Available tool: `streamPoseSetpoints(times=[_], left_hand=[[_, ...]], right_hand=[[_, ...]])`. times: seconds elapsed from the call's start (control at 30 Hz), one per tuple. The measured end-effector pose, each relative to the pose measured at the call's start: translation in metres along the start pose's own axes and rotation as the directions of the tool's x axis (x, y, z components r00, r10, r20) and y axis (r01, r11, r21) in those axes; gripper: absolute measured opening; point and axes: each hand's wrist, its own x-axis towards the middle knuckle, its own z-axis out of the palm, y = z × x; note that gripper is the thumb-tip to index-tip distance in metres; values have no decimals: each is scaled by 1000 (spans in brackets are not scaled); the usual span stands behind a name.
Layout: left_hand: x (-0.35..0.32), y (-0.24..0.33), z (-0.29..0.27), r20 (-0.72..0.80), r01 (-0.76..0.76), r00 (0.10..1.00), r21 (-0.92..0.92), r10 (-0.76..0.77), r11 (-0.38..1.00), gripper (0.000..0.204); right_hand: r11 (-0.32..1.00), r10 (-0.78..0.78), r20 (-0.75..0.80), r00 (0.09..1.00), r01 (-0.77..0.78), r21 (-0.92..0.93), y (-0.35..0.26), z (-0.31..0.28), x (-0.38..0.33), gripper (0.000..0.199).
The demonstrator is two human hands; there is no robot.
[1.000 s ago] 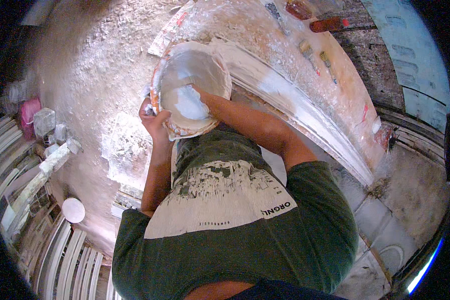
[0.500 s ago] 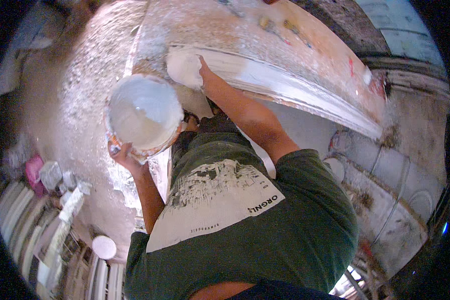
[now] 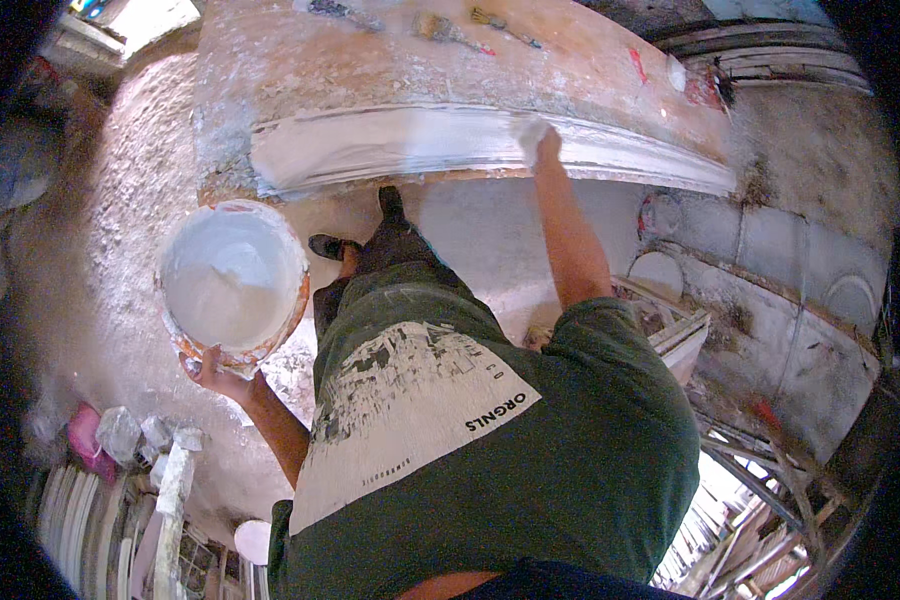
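My left hand (image 3: pixel 213 374) grips the lower rim of a round bowl (image 3: pixel 232 281) full of white plaster, held out to my left over the floor. My right hand (image 3: pixel 536 140), coated in white plaster, reaches forward and presses on a long white moulding strip (image 3: pixel 390 148) that lies along the front of a dusty workbench (image 3: pixel 450 60). The strip is wet and white at its left part and thinner toward the right. My green shirt fills the lower middle of the view, and my dark shoes show below the bench.
Brushes and small tools (image 3: pixel 450 25) lie on the bench's far side. Cast panels with round shapes (image 3: pixel 760 260) lie to the right. White moulding lengths (image 3: pixel 90 520) are stacked at lower left beside a pink container (image 3: pixel 85 435). The floor is spattered with plaster.
The bowl has swung down and left, away from the bench. My right hand has left the bowl and travelled rightward along the moulding strip.
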Motion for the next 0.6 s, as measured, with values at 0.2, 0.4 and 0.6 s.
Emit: streamPoseSetpoints(times=[0.2,0.4,0.6], left_hand=[[-9,26,19,-16,65,997,-186,-69,980,52],[-22,57,52,-68,62,993,-385,-95,921,56],[-24,50,48,-182,35,977,-387,-114,921,50]], right_hand=[[836,-282,-14,959,238,-495,28,-19,67,25],[798,-346,330,878,460,-390,160,120,14,37],[649,-201,502,841,498,-575,151,264,-110,34]])
